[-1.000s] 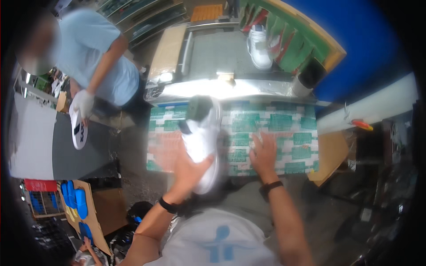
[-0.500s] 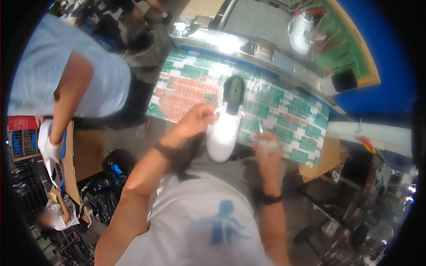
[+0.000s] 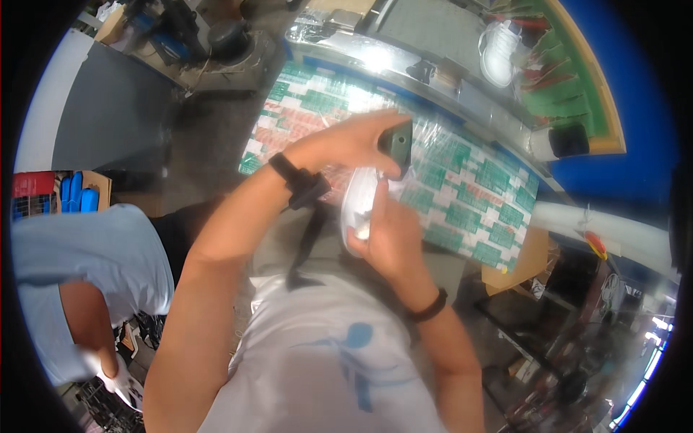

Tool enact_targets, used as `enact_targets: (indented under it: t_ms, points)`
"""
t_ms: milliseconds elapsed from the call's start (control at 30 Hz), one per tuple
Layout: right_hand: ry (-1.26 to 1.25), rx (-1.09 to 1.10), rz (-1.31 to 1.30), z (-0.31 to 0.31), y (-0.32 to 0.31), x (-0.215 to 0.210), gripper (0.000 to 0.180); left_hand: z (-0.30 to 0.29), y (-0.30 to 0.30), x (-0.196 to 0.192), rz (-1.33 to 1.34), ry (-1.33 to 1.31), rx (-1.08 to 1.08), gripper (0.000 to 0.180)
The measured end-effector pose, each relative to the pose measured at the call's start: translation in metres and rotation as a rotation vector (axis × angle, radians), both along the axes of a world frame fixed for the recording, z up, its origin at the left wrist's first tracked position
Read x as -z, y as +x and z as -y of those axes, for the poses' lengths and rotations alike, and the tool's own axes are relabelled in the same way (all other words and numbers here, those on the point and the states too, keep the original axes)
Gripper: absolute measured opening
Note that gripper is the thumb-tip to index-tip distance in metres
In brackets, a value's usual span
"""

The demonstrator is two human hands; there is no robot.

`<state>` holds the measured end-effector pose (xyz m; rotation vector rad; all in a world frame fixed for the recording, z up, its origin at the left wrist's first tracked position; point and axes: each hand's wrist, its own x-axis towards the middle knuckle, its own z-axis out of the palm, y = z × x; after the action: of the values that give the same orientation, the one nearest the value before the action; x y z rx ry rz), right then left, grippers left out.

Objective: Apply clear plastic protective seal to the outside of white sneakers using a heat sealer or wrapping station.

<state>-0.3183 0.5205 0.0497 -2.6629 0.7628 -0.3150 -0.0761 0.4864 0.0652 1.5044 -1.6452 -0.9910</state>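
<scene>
A white low shoe (image 3: 354, 196) with a dark green lining points its toe toward me at the near edge of the patterned work surface. My left hand (image 3: 361, 143) is closed around the heel and collar, its thumb by the lacing area. Over the front of the shoe lies my right hand (image 3: 395, 234), index finger stretched along the upper and thumb near the toe. Between its thumb and fingers shows a small white wad (image 3: 363, 229), whose kind I cannot make out. Both hands hide much of the shoe's upper.
The work surface (image 3: 462, 187) is green, red and white under clear film. Behind it, another white shoe (image 3: 499, 54) rests on the machine bed beside a wood-framed green panel (image 3: 563, 79). A white roll (image 3: 606, 225) lies at right. A co-worker in light blue (image 3: 108, 252) bends at lower left.
My left hand has gone from the shoe's side to its heel. My right hand has come in from the right onto the shoe's front. The co-worker has moved lower in view.
</scene>
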Motion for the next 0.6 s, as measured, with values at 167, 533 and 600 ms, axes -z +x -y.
enact_targets:
  t_ms: [167,533,600]
  points:
    - [0.229,0.023,0.11,0.005,0.009,-0.03,0.087,-0.006,0.009,0.008,-0.045,-0.009,-0.021,0.101]
    - [1.0,-0.17,0.14,-0.039,0.003,-0.028,0.074,0.004,0.006,0.005,0.026,0.003,-0.02,0.091]
    - [1.118,-0.199,0.212,-0.021,-0.019,-0.016,0.08,-0.004,0.007,0.017,0.002,0.002,-0.027,0.096]
